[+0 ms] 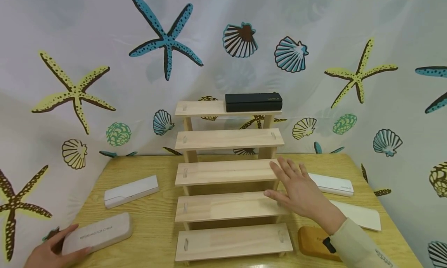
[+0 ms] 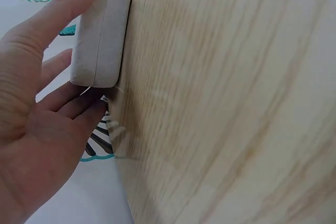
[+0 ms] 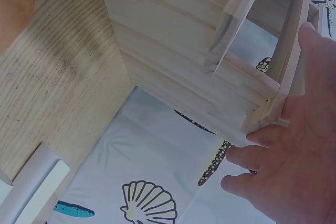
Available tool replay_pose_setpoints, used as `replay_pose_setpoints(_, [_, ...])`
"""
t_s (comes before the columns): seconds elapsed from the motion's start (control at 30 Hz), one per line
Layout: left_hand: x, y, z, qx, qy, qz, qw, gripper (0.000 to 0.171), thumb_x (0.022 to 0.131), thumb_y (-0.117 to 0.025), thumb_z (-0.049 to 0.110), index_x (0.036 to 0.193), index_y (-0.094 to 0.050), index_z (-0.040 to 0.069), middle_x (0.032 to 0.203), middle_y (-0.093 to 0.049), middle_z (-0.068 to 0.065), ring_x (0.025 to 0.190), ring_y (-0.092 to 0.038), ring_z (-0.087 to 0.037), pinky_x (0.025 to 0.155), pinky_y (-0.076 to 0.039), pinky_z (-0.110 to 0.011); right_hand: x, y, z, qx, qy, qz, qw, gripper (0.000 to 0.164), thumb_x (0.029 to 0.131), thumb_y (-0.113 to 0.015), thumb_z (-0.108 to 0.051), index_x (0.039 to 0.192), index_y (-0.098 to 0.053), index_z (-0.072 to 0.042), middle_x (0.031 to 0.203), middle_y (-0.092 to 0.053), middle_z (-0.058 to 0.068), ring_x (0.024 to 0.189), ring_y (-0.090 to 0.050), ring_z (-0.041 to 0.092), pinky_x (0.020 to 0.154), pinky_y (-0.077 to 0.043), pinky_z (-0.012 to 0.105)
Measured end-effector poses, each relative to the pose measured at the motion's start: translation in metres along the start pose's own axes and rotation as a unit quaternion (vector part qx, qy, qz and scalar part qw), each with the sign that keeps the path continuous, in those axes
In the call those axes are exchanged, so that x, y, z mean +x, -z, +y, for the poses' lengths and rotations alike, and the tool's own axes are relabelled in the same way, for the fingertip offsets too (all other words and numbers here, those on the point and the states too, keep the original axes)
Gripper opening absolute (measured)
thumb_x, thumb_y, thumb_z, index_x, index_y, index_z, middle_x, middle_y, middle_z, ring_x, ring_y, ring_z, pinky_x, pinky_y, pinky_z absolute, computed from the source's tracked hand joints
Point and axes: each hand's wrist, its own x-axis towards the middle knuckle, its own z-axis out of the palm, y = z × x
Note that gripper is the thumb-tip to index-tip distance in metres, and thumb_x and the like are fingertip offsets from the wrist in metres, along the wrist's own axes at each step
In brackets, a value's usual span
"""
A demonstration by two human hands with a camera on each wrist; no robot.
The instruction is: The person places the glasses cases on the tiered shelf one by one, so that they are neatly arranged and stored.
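The person's left grip (image 1: 49,249) holds the grey case (image 1: 101,233) by its outer end, at the left edge of the table (image 1: 151,237). The right grip (image 1: 301,192), released with fingers extended, is beside the stepped wooden rack (image 1: 230,242), whose top shelf (image 1: 202,108) bears a black case (image 1: 253,102).

In the middle of the head view, the stepped rack (image 1: 232,242) is pale, bare-looking wood, matt and smooth, faintly grained. The tabletop (image 1: 150,241) beneath has a bolder wood grain and a slight gloss at the bottom edge. The grey case (image 1: 99,233), lower left, looks matt and finely mottled; the black case (image 1: 253,103), upper centre, smooth with a dull sheen; the brown case (image 1: 310,242), lower right, leather-like. Printed cloth (image 1: 216,11) hangs behind, softly creased.
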Motion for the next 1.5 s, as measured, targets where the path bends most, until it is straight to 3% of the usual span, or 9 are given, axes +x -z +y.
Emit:
replay_pose_setpoints(0.2, [0.010,0.002,-0.010,-0.021,-0.019,-0.052,0.9983,0.142,0.076,-0.081,0.075,0.168,0.005,0.010,0.164,-0.007,-0.044,0.144,-0.024,-0.066,0.104,-0.047,-0.070,-0.001,-0.001,0.001,-0.001,-0.002,0.000,1.000,0.087,0.102,-0.059,-0.060,0.167,-0.030,-0.011,0.174,-0.023,0.021,0.156,-0.031,0.050,0.123,-0.022,0.074])
replay_pose_setpoints(0.5, [0.020,0.002,-0.019,-0.009,-0.044,-0.045,0.9980,0.144,0.074,-0.083,0.074,0.168,0.001,0.006,0.163,-0.014,-0.044,0.144,-0.029,-0.065,0.101,-0.052,-0.062,-0.002,-0.002,0.002,-0.005,-0.003,-0.002,1.000,0.087,0.102,-0.059,-0.060,0.167,-0.029,-0.011,0.174,-0.023,0.021,0.156,-0.031,0.050,0.122,-0.023,0.075])
replay_pose_setpoints(0.73, [0.013,0.001,-0.017,-0.025,-0.015,-0.047,0.9985,0.144,0.070,-0.085,0.075,0.168,-0.007,0.003,0.161,-0.021,-0.041,0.138,-0.040,-0.058,0.097,-0.054,-0.061,-0.002,-0.003,0.001,-0.004,-0.002,-0.003,1.000,0.086,0.102,-0.059,-0.059,0.167,-0.030,-0.011,0.174,-0.024,0.021,0.156,-0.031,0.051,0.122,-0.024,0.075])
replay_pose_setpoints(0.93, [0.017,0.000,-0.021,-0.055,-0.004,-0.048,0.9973,0.143,0.070,-0.087,0.073,0.169,-0.009,0.005,0.159,-0.031,-0.040,0.127,-0.057,-0.047,0.088,-0.059,-0.051,-0.001,-0.002,0.001,-0.002,0.001,-0.002,1.000,0.086,0.103,-0.058,-0.059,0.167,-0.030,-0.011,0.174,-0.023,0.021,0.156,-0.031,0.050,0.122,-0.024,0.075])
replay_pose_setpoints(1.07, [0.019,0.003,-0.023,-0.068,-0.001,-0.036,0.9970,0.140,0.073,-0.087,0.070,0.168,-0.008,0.004,0.158,-0.035,-0.041,0.119,-0.064,-0.048,0.080,-0.062,-0.045,0.000,-0.001,0.001,-0.002,0.001,-0.004,1.000,0.086,0.103,-0.058,-0.060,0.168,-0.029,-0.012,0.174,-0.023,0.021,0.156,-0.031,0.050,0.122,-0.023,0.075])
replay_pose_setpoints(1.17, [0.018,0.006,-0.019,-0.066,-0.004,-0.029,0.9974,0.138,0.076,-0.085,0.069,0.167,-0.007,0.000,0.160,-0.030,-0.042,0.129,-0.057,-0.056,0.080,-0.063,-0.043,0.000,-0.001,0.001,-0.004,0.001,-0.006,1.000,0.086,0.103,-0.058,-0.060,0.168,-0.029,-0.012,0.174,-0.023,0.020,0.156,-0.031,0.050,0.122,-0.023,0.075])
replay_pose_setpoints(1.27, [0.012,0.009,-0.008,-0.062,-0.006,-0.006,0.9981,0.138,0.074,-0.087,0.069,0.166,-0.012,-0.003,0.160,-0.027,-0.043,0.136,-0.052,-0.056,0.079,-0.063,-0.040,0.000,-0.001,0.001,-0.007,0.000,-0.005,1.000,0.086,0.103,-0.058,-0.060,0.168,-0.029,-0.011,0.174,-0.023,0.021,0.156,-0.031,0.050,0.122,-0.024,0.075])
replay_pose_setpoints(1.37, [0.001,0.012,0.007,-0.051,-0.025,0.037,0.9977,0.136,0.072,-0.087,0.070,0.165,-0.021,-0.003,0.158,-0.035,-0.040,0.128,-0.060,-0.052,0.074,-0.063,-0.037,0.000,-0.001,0.001,-0.008,0.001,-0.004,1.000,0.086,0.103,-0.058,-0.060,0.168,-0.029,-0.011,0.174,-0.024,0.021,0.156,-0.032,0.050,0.122,-0.024,0.075])
replay_pose_setpoints(1.5, [-0.016,0.022,0.029,-0.048,-0.076,0.088,0.9921,0.128,0.077,-0.085,0.068,0.165,-0.026,-0.003,0.154,-0.045,-0.039,0.108,-0.073,-0.038,0.067,-0.060,-0.028,0.000,-0.001,0.000,-0.007,0.001,-0.004,1.000,0.086,0.102,-0.058,-0.060,0.167,-0.030,-0.011,0.174,-0.024,0.021,0.156,-0.032,0.050,0.122,-0.024,0.075])
